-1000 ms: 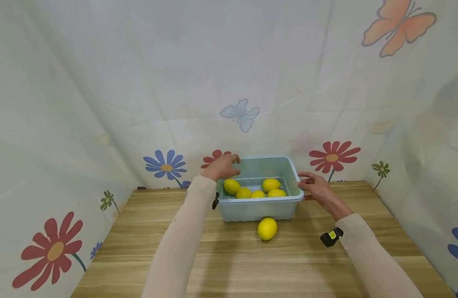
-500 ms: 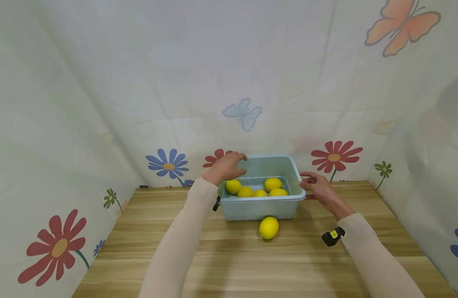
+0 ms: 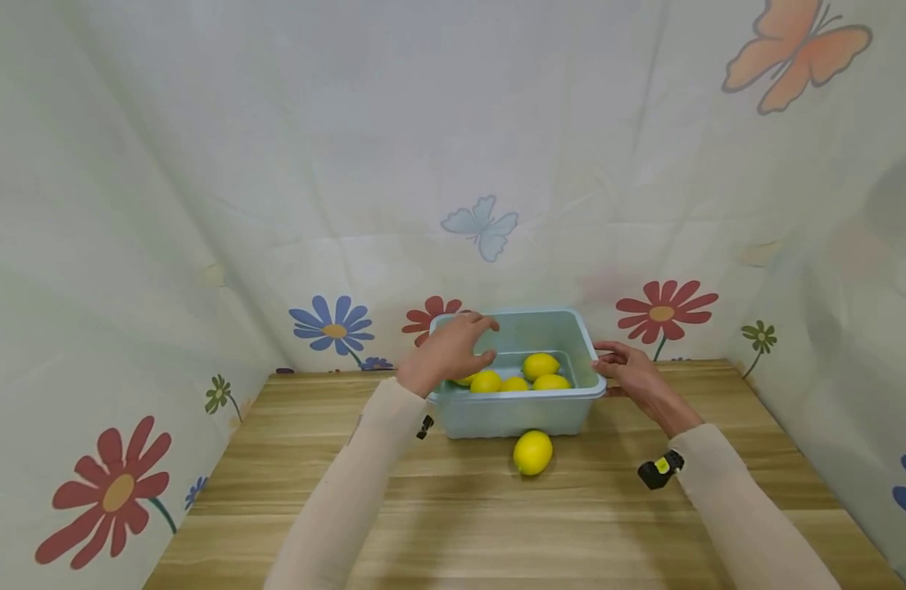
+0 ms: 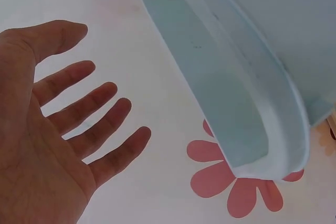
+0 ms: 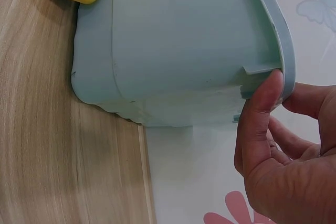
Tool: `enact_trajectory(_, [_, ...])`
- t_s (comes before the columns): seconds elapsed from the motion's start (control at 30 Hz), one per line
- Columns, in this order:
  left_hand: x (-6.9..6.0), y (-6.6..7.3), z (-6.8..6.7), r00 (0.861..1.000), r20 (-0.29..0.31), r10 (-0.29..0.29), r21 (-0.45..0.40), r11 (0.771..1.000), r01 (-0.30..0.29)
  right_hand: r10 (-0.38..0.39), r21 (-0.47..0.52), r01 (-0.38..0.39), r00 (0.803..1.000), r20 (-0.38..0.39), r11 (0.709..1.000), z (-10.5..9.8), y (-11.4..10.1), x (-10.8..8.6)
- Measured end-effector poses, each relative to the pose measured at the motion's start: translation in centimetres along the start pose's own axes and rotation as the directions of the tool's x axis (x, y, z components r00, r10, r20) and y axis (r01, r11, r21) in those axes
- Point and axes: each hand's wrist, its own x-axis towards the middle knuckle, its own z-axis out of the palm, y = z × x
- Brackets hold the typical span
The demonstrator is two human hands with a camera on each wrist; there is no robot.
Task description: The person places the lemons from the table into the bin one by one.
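A pale blue-green plastic bin stands at the back of the table with several lemons inside. Over its left end hovers my left hand, which partly hides one lemon. The left wrist view has that hand with fingers spread, holding nothing, apart from the bin's rim. At the right side, my right hand holds the bin's rim. Seen from the right wrist, the hand pinches the rim between thumb and fingers. One lemon lies on the table just in front of the bin.
The wood-grain table is bounded by a pale curtain printed with flowers and butterflies, close behind the bin. More curtain hangs at both sides.
My left hand has moved right and lower, from the bin's left rim to over its inside. The right hand stays at the rim, and the bin and lemons look unmoved.
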Motion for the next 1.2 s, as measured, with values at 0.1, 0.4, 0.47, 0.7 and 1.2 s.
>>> enact_trajectory(0.1, [-0.7,0.2,0.1,1.0,-0.024,0.017,0.007,1.0,-0.017,-0.006,-0.002,0.006,1.0,0.001,1.0,0.0,0.1,0.0])
enact_trajectory(0.4, [-3.1,1.5,0.2,0.985,-0.133,0.11,0.029,0.994,-0.107,0.007,0.001,-0.007,1.0,-0.012,1.0,0.1,-0.2,0.0])
enact_trajectory(0.47, [-3.5,1.8,0.4,0.98,-0.153,0.129,0.041,0.991,-0.124,0.009,0.004,-0.009,1.0,-0.013,1.0,0.1,-0.2,-0.1])
enact_trajectory(0.7, [-4.8,2.4,1.2,0.974,-0.178,0.137,0.043,0.99,-0.131,-0.005,-0.001,0.005,1.0,0.008,1.0,0.1,-0.1,-0.1])
enact_trajectory(1.2, [-6.8,4.6,4.5,0.889,-0.298,0.347,0.158,0.937,-0.312,0.0,0.008,0.0,1.0,0.003,1.0,0.1,0.2,0.1])
